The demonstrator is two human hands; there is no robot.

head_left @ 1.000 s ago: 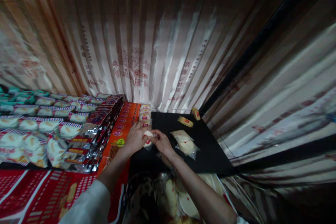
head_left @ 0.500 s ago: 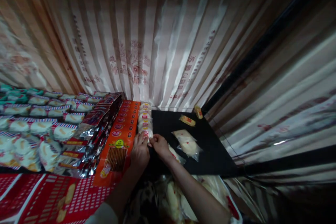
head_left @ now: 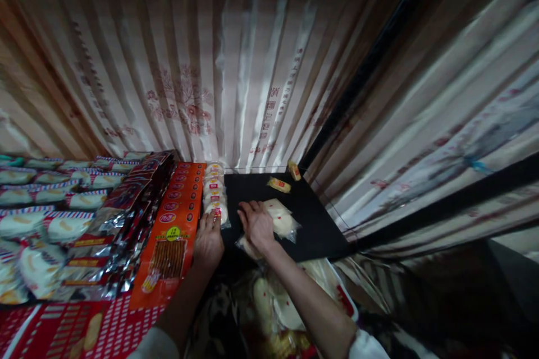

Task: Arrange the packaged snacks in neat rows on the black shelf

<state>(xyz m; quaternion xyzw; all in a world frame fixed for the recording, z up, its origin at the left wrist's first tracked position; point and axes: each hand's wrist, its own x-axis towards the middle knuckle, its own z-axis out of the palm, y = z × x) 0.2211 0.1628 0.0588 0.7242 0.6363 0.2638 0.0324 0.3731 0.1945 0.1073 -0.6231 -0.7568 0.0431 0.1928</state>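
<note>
My left hand (head_left: 208,241) lies at the near end of a row of small white wrapped snacks (head_left: 217,188). Its stretched fingertips touch the nearest packet, and nothing shows in its grasp. Over the black tabletop (head_left: 311,224), my right hand (head_left: 256,227) is palm down with its fingers extended, apart from the row. A clear-wrapped pale packet (head_left: 249,247) shows partly from beneath this hand; whether the palm touches it I cannot tell. Close to the right hand's far side lie white cakes in clear wrap (head_left: 281,220).
Two small yellow packets (head_left: 278,184) lie toward the back. Left of the row are a long orange snack bag (head_left: 172,235), stacked dark foil packs (head_left: 135,196) and many white packets (head_left: 65,227). A tub of wrapped snacks (head_left: 346,291) stands below the front edge. Pleated curtains (head_left: 236,67) hang behind.
My right hand has left the row's near end and moved right, over the loose packet. My left hand stays at the row. The view has turned slightly right.
</note>
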